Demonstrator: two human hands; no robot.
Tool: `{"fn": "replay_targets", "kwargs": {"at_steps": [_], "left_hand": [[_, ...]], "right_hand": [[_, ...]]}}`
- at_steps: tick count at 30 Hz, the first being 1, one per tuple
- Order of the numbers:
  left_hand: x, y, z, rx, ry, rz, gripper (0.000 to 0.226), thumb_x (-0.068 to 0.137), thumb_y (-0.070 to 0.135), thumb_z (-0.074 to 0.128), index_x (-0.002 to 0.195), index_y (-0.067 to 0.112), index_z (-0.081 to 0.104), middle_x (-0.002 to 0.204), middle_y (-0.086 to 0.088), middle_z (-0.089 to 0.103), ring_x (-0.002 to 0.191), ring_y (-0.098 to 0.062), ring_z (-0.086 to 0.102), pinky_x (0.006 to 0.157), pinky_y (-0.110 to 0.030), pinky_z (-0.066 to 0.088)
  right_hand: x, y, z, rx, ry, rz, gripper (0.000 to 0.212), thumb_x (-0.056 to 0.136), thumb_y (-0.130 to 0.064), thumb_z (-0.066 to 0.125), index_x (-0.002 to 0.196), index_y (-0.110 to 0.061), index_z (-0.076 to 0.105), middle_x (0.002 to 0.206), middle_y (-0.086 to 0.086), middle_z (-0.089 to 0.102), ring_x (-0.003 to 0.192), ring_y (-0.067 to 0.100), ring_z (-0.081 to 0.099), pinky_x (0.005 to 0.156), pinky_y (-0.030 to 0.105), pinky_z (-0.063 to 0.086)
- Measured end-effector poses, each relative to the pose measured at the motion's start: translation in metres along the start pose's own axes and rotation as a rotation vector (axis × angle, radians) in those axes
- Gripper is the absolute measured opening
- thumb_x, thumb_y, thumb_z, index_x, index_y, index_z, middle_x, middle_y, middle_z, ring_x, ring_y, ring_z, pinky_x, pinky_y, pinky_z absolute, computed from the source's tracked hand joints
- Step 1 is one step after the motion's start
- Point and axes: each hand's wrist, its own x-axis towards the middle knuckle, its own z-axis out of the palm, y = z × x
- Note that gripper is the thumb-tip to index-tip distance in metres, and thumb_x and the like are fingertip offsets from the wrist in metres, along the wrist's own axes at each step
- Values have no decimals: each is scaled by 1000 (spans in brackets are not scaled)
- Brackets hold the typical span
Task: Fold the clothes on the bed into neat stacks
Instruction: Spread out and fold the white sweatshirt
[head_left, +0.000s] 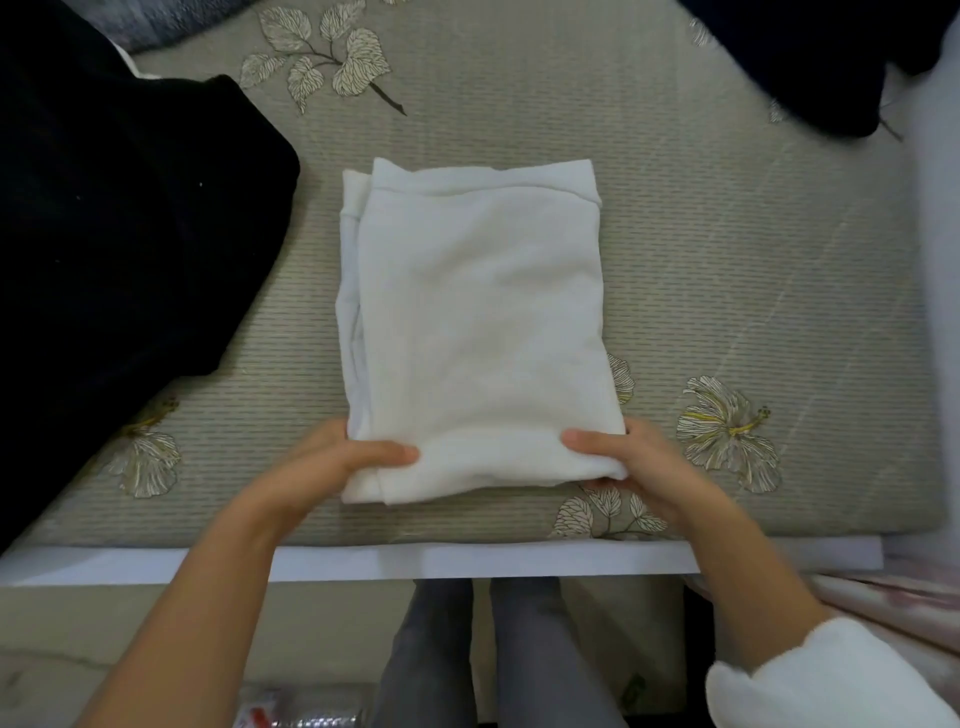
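Observation:
A white garment (475, 312), folded into a tall rectangle, lies in the middle of the bed (701, 260). My left hand (343, 457) grips its near left corner, thumb on top and fingers underneath. My right hand (628, 460) grips the near right corner the same way. The near edge is slightly lifted off the mattress. A large black garment (130, 234) lies spread at the left. Another dark garment (810, 57) lies at the far right corner.
The mattress cover is beige with printed leaves and flowers. A white bed frame edge (467, 561) runs along the near side. My legs in grey trousers (493, 654) stand below it. A blurred white surface (940, 260) rises at the right.

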Motion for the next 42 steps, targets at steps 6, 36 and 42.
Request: {"fn": "replay_targets", "kwargs": {"at_steps": [6, 36, 42], "left_hand": [[-11, 17, 31, 460, -398, -242, 32, 86, 44, 62, 100, 16, 70, 91, 2, 75, 91, -15, 70, 84, -27, 54], [106, 85, 60, 455, 670, 240, 80, 88, 38, 61, 151, 20, 16, 153, -17, 20, 137, -35, 26, 111, -47, 21], [93, 127, 52, 305, 400, -95, 59, 59, 26, 75, 113, 9, 59, 110, -10, 62, 98, -30, 57, 86, -42, 47]], "right_hand": [[-6, -16, -73, -22, 209, -54, 60, 46, -26, 86, 100, -6, 70, 96, 9, 75, 86, 24, 71, 75, 35, 56], [-7, 21, -52, 434, 715, -138, 50, 85, -14, 67, 130, -14, 46, 119, 5, 61, 93, 14, 62, 71, 29, 50], [-11, 5, -75, 683, 466, 11, 20, 78, -3, 64, 96, -1, 69, 99, 19, 72, 82, 31, 67, 80, 46, 55]]}}
